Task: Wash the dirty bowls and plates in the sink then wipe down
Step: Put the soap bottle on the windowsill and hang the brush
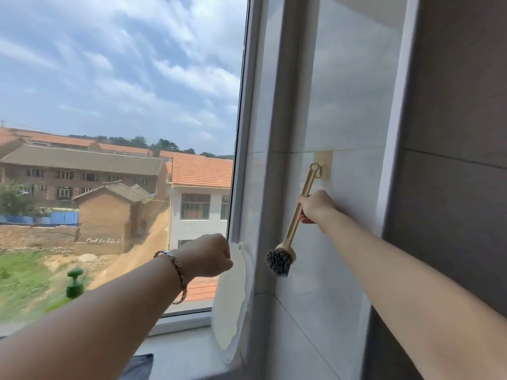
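My right hand (315,207) grips the wooden handle of a dish brush (282,259) with dark bristles pointing down. The loop at the handle's top sits at a small hook (321,171) stuck on the white tiled wall. My left hand (211,255), a braided bracelet on its wrist, is closed on the upper rim of a white plate (230,311) that stands on edge on the window sill, leaning against the window frame. The fingers are hidden behind the plate's rim. No sink or bowls are in view.
A green pump bottle (74,286) stands blurred on the sill at the left. A dark blue cloth (140,366) lies at the bottom edge. The large window (123,133) fills the left; a dark tiled wall (452,160) is at the right.
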A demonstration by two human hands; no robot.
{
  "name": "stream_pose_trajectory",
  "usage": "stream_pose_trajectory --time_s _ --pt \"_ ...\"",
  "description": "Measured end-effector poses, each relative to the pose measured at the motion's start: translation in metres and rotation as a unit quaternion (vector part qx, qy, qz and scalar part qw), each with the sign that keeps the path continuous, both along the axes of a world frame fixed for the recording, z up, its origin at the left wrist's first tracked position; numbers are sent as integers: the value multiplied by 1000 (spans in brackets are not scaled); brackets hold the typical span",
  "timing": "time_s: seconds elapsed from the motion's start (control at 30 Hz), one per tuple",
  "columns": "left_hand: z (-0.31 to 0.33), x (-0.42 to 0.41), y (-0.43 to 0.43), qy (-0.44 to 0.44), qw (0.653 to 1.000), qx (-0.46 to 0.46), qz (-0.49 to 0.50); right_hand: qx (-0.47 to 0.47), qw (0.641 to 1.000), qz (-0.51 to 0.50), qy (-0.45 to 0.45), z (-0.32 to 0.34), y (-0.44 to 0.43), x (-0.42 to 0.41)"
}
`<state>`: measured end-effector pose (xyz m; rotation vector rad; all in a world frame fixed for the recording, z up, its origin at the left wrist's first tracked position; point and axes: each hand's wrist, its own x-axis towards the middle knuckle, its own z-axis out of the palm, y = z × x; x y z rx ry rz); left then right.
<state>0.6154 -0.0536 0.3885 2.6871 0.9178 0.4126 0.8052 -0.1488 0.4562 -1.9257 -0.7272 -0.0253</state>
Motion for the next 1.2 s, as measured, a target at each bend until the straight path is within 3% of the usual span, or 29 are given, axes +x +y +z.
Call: stream_pose_trajectory --time_s 0.3,0.6,0.73,0.87,1.0,1.1,1.2 --pt "-3 2 8 20 999 17 -20 0 999 -26 25 -23 6 13" --pt "-37 0 -4 37 998 2 -42 -50 994 -93 -41 -77 -16 -13" --pt "-90 -8 -31 51 994 -59 -80 -71 997 8 -7 -154 -60 -55" --pt "-175 -23 -80 103 979 -125 -124 -234 967 90 31 -267 -118 -87" --pt "-279 -43 -125 196 958 -158 -136 -374 918 61 112 -399 -193 -84" --pt "-338 -61 -148 242 938 -218 -119 -439 893 20 99 -477 -245 -76" --pt "-372 -81 -163 239 921 -297 -79 -531 841 25 100 -528 -275 -68"
